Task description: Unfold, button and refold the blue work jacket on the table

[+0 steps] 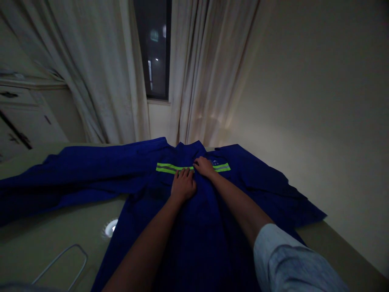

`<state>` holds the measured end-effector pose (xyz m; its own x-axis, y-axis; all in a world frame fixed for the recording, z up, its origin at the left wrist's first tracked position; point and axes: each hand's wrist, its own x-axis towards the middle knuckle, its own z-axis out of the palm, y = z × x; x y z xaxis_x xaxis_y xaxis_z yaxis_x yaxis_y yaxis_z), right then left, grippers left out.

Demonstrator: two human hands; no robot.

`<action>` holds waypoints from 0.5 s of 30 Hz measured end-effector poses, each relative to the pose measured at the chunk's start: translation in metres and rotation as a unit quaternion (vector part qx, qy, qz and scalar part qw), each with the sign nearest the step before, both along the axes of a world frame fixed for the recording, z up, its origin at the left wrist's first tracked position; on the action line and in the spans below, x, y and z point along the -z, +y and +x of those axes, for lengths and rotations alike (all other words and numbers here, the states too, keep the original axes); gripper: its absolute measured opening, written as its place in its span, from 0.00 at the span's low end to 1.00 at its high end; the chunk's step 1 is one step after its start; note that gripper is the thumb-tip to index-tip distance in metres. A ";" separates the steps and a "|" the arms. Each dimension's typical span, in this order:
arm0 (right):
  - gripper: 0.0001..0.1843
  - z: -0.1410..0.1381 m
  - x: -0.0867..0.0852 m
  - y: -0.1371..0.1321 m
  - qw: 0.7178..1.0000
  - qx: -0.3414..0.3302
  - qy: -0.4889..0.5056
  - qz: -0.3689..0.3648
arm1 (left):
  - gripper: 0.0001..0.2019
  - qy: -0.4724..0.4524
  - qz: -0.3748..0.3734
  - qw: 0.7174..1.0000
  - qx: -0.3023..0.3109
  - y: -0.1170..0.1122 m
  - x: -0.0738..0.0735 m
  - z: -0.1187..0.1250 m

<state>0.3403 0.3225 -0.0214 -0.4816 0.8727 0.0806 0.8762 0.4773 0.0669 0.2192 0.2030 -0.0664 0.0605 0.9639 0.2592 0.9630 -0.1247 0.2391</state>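
Note:
A dark blue work jacket [194, 227] lies spread out face up, its collar at the far end. A yellow-green and grey reflective strip [166, 168] crosses its chest. My left hand [183, 185] rests on the chest with its fingers stretched over the strip, next to the front opening. Just right of it, my right hand [204, 166] has its fingers curled in a pinch at the jacket's front edge; the fabric between the fingertips is mostly hidden. A small light emblem [215, 162] shows beside the right hand.
The jacket lies on a greenish table [75, 227]. At its lower left are a bent wire loop [82, 253] and a bright white round spot [111, 228]. Curtains [106, 73], a dark window [154, 48], a wall [319, 101] and a cabinet [33, 117] surround the table.

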 end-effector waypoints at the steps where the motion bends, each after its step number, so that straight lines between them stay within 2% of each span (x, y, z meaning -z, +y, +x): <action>1: 0.17 0.000 0.001 0.000 1.000 -0.004 -0.010 0.008 | 0.28 -0.002 -0.003 1.000 -0.001 0.000 0.000 0.000; 6: 0.19 0.001 0.000 -0.008 0.995 -0.060 -0.068 0.050 | 0.30 -0.010 -0.022 1.000 -0.008 0.000 -0.003 0.000; 11: 0.17 0.017 -0.013 -0.025 0.978 -0.158 -0.119 0.071 | 0.29 -0.017 -0.030 0.999 -0.017 0.000 -0.007 0.001; 15: 0.17 0.025 -0.020 -0.042 0.969 -0.189 -0.140 0.077 | 0.30 -0.023 -0.026 0.999 -0.012 0.000 -0.005 0.001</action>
